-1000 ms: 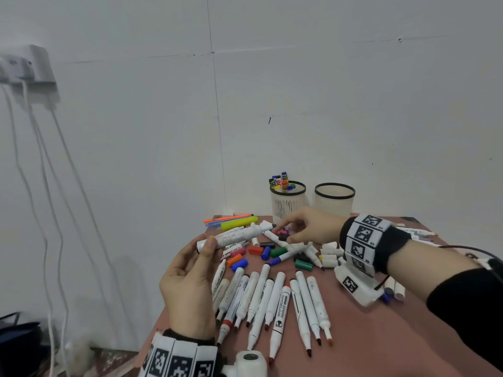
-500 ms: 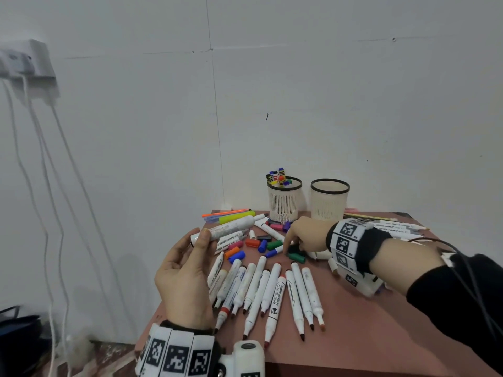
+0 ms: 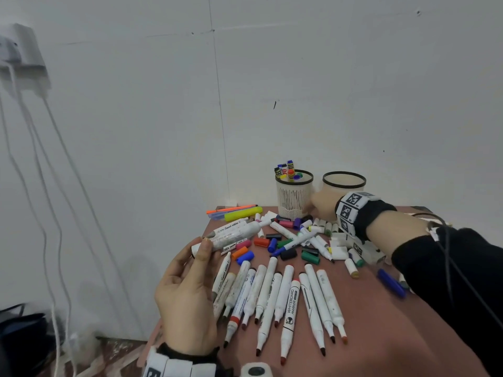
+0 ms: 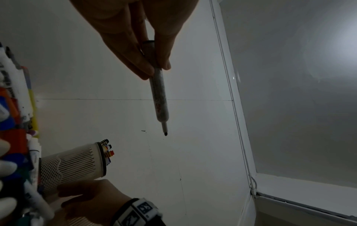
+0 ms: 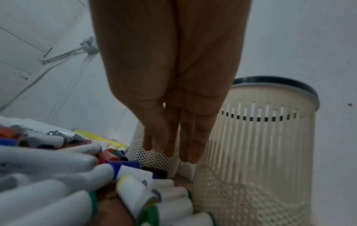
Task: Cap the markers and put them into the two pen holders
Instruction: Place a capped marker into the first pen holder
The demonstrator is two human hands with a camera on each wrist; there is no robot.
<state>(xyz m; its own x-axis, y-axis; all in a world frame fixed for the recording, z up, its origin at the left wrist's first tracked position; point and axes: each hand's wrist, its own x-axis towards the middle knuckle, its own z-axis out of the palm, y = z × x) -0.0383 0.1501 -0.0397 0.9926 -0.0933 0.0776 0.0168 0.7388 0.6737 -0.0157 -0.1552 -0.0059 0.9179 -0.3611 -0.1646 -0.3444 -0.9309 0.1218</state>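
Right hand (image 3: pixel 322 208) moved from cap pile to gap between pen holders (image 3: pixel 294 194), fingers straight, empty. Left hand (image 3: pixel 187 289) pinches uncapped marker (image 3: pixel 231 235). Loose caps (image 3: pixel 283 243) crowd table (image 3: pixel 381 336).

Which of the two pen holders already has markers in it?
The left pen holder, with coloured caps poking out; the right pen holder beside it shows none.

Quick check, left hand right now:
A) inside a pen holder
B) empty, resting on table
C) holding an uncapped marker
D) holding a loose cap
C: the left hand pinches a white marker by its rear end, and its bare dark tip points away with no cap on it; the head view shows the same marker raised over the pile.
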